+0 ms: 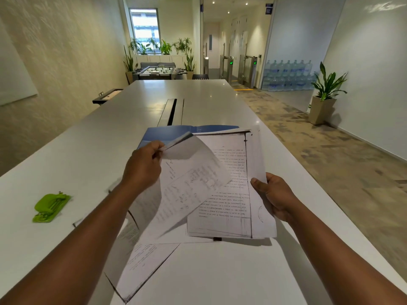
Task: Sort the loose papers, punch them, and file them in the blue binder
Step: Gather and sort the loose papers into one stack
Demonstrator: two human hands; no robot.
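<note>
My left hand (144, 166) pinches the top corner of a single sheet (187, 186), which curls and hangs tilted over the other papers. My right hand (272, 197) grips the right edge of a stack of printed papers (231, 194), held above the table. Behind the stack lies the blue binder (167, 133), flat on the white table (88, 150) and partly hidden by the papers. More loose sheets (141, 260) lie on the table under my left forearm. A green hole punch (51, 208) rests on the table to the left, apart from both hands.
A dark cable slot (170, 112) runs down the middle of the long table beyond the binder. The table's right edge drops to carpeted floor. A potted plant (326, 93) and stacked water bottles (288, 74) stand far right; a foosball table (160, 71) stands beyond the far end.
</note>
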